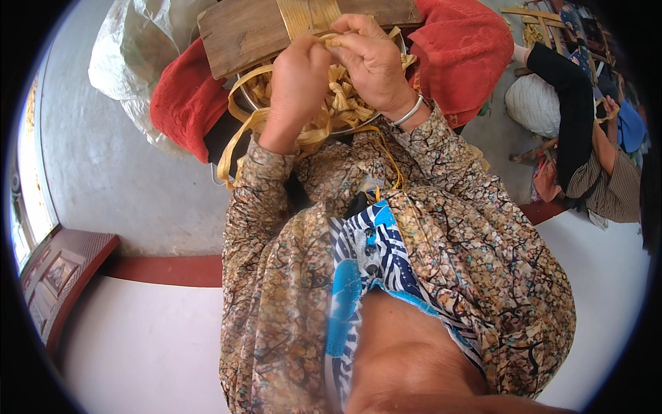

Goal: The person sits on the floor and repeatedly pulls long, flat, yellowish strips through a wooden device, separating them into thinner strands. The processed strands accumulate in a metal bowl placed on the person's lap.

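My left hand (300,85) and my right hand (377,62) are close together over a basin, their fingers pinching a narrow tan strip (331,39) of what looks like plant fibre. A metal bangle circles my right wrist. Beneath my hands, the pale-rimmed basin (243,93) holds many knotted tan pieces (341,98). Long loose strips (235,150) hang over its near-left rim. Just beyond my fingers, a wooden board (243,33) lies across the basin, with a lighter band (307,15) across its middle. My fingers hide part of the strip.
Red cloth drapes over both knees, at left (186,103) and right (460,57). A white plastic sack (129,62) stands at the far left. To the right, another person (595,171) sits by a pale sack (535,103), with wooden furniture (543,20) behind.
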### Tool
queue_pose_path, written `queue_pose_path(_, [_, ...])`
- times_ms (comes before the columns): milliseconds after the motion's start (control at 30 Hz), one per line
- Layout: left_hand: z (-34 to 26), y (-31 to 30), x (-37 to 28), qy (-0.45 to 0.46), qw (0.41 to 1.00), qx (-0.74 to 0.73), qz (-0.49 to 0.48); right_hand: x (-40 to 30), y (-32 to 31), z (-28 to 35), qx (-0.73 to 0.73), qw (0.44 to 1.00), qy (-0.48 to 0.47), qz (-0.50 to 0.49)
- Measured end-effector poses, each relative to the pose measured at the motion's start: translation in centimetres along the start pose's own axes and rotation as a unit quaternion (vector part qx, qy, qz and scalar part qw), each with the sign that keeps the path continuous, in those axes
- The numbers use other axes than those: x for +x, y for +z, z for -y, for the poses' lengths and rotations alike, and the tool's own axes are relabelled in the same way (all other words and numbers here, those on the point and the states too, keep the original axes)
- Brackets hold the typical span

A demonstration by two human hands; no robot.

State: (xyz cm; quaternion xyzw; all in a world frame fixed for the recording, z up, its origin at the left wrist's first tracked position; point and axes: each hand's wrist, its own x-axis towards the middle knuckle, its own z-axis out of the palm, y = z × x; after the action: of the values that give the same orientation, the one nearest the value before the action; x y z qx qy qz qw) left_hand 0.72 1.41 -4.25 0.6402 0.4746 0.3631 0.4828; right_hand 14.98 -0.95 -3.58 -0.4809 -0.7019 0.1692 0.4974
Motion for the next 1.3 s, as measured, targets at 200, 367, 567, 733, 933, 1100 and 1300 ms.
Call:
queue_pose_path(200, [1.7, -3.0, -4.3, -0.203, 0.897, -0.374, 0.121, -0.6, 0.0, -0.9, 0.279, 0.935, 0.213, -0.042])
queue_pose_path(367, [0.6, -4.4, -4.2, 0.155, 0.957, 0.243, -0.024, 0.4, -1.9, -2.2, 0.247, 0.942, 0.226, 0.001])
queue_pose_path(567, [-1.5, -3.6, -3.1, 0.168, 0.964, 0.200, 0.052, 3.2, -3.4, 0.2, -0.176, 0.937, -0.104, 0.285])
queue_pose_path(733, [-0.6, -4.4, -1.7, -0.048, 0.971, -0.079, 0.221, 3.8, -5.4, -0.1, -0.090, 0.900, 0.010, 0.427])
queue_pose_path(933, [0.3, -5.5, 3.0, -0.070, 0.983, -0.079, 0.150, 5.3, -4.4, -2.6, 0.177, 0.890, 0.276, 0.317])
queue_pose_path(1100, [1.5, -5.6, 6.9, -0.028, 0.991, -0.067, 0.113, 5.8, -2.2, -5.9, 0.134, 0.936, 0.258, 0.198])
queue_pose_path(1300, [3.9, -4.4, 9.1, 0.021, 0.998, 0.003, 0.060, 5.8, -0.8, -7.5, -0.020, 0.972, 0.170, 0.162])
